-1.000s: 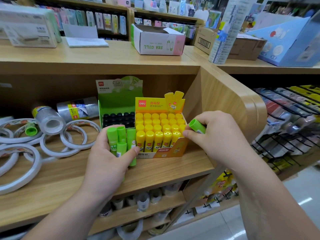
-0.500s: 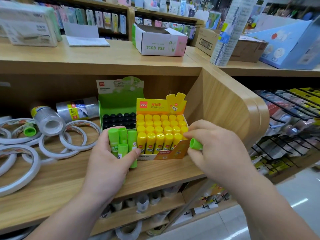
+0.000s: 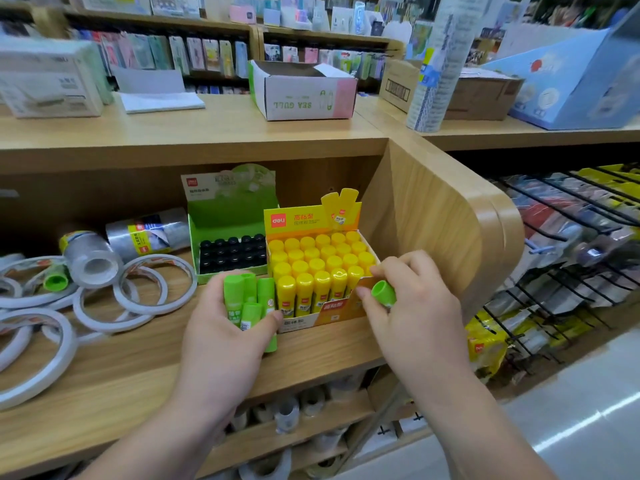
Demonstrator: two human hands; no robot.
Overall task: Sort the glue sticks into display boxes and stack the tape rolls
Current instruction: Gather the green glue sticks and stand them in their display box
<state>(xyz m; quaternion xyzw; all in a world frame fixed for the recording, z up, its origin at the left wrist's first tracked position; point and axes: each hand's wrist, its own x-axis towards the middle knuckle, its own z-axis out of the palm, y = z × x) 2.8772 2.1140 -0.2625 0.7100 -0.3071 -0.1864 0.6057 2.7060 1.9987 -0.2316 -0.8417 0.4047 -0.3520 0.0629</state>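
1. The left hand (image 3: 221, 341) curls its fingers round a bunch of green glue sticks (image 3: 232, 296) at the front edge of the shelf (image 3: 138, 362).
2. The right hand (image 3: 419, 317) pinches one more green stick (image 3: 383, 292) between thumb and finger, right by the front right corner of the yellow box (image 3: 311, 318).
3. That box is packed with yellow glue sticks (image 3: 318, 261) standing in rows.
4. The green box (image 3: 228, 216) sits behind the left hand, side by side with the yellow one (it holds black-topped sticks (image 3: 232, 252)).
5. Thin white tape rolls (image 3: 152, 285) lie flat across the left part of the shelf, some overlapping.
6. A loose green stick (image 3: 55, 280) lies inside one ring near the left edge.
7. Fat clear tape rolls (image 3: 90, 263) lie on their sides near the back.
8. A wooden wall (image 3: 433, 220) stands close on the yellow box's right.
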